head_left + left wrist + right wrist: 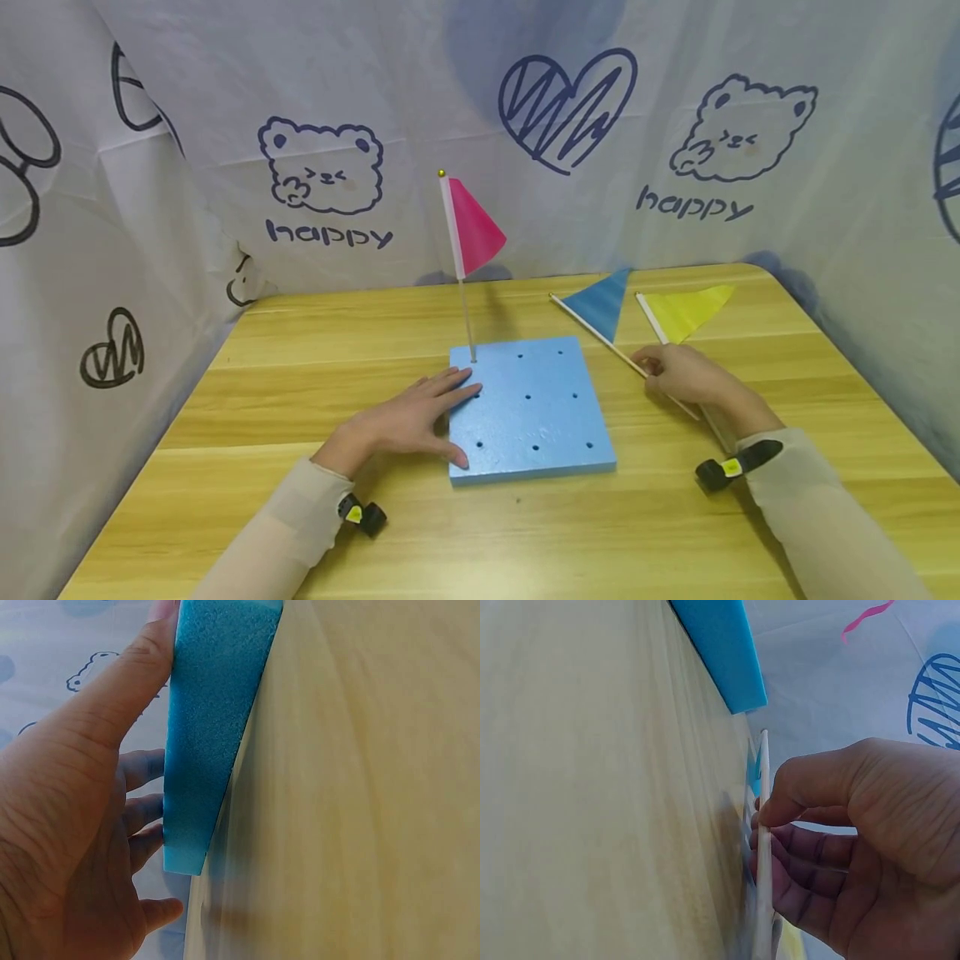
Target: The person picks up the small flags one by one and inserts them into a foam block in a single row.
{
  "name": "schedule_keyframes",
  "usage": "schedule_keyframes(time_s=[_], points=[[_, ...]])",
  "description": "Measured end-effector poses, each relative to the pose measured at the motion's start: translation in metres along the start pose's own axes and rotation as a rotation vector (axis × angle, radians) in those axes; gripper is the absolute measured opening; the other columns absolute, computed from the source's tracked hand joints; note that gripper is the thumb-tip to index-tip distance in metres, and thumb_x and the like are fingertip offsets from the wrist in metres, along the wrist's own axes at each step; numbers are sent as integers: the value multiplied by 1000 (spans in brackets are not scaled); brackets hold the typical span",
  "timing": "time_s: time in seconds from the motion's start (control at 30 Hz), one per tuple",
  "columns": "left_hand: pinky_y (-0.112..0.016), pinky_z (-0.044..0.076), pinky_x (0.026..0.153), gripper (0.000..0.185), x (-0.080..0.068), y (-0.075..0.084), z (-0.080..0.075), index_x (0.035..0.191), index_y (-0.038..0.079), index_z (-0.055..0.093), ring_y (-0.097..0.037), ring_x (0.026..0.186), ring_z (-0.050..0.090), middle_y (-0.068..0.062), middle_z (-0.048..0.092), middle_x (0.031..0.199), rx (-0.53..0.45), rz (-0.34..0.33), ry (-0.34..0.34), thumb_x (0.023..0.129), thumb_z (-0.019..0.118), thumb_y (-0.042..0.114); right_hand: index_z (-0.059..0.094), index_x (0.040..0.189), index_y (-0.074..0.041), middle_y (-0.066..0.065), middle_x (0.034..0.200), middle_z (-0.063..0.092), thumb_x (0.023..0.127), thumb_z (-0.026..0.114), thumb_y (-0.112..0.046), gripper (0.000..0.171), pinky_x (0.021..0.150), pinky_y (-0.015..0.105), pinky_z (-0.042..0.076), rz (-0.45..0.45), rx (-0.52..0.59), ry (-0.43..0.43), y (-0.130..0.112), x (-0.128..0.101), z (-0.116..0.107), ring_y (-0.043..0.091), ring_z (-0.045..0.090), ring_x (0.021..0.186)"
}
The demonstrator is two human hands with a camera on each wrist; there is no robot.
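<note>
A light-blue foam board with rows of small holes lies on the wooden table. My left hand rests on its left edge, fingers spread flat over the top; the left wrist view shows the thumb and fingers along the board's side. A pink flag stands upright in the far-left hole. To the board's right, my right hand pinches the stick of a blue flag between thumb and fingers. In the right wrist view that pale stick runs past the fingertips. A yellow flag lies beside it, its stick partly under the hand.
The wooden table ends at the back against a white cloth with bear and heart drawings. Black cameras are strapped to both wrists, the right one close above the tabletop.
</note>
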State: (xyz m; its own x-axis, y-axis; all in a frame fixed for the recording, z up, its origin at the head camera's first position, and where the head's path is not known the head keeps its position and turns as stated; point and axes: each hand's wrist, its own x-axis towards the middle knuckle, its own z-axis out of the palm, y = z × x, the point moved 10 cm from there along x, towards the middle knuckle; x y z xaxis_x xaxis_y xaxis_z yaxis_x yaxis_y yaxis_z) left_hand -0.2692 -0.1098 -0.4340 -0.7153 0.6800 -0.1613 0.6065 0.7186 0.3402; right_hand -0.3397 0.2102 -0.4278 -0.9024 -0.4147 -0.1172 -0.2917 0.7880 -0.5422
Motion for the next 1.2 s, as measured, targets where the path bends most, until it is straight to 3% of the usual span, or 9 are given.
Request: schedule_keyframes(time_s=[0.4,0.63,1.0,1.2], points=[[-47,8,119,109,0,-1,-1,158,28,15,-18,149,0,2,1,164,-13,5,-1,73,58,81,51,136,5,15,107,63,93,55,-3,44,71,34,51,-3,66,8,-8,-2,-5,27,61,93],[-49,8,118,109,0,1,-2,158,27,15,-19,149,1,1,2,164,-21,9,-6,74,59,80,50,138,6,19,109,62,94,56,-2,45,71,34,51,-57,146,53,-19,-5,-14,29,61,94],[-45,7,119,110,-1,2,-4,158,26,15,-16,149,1,1,2,164,-4,9,-18,73,57,81,42,143,7,24,112,57,95,55,2,50,79,40,58,-52,399,67,-32,-3,-20,34,62,96],[-44,16,118,111,0,5,-6,158,24,15,-17,149,3,3,4,164,-7,20,-23,73,56,82,37,147,3,26,113,53,95,60,-1,57,80,41,57,-65,539,59,-44,-2,-21,41,62,97]])
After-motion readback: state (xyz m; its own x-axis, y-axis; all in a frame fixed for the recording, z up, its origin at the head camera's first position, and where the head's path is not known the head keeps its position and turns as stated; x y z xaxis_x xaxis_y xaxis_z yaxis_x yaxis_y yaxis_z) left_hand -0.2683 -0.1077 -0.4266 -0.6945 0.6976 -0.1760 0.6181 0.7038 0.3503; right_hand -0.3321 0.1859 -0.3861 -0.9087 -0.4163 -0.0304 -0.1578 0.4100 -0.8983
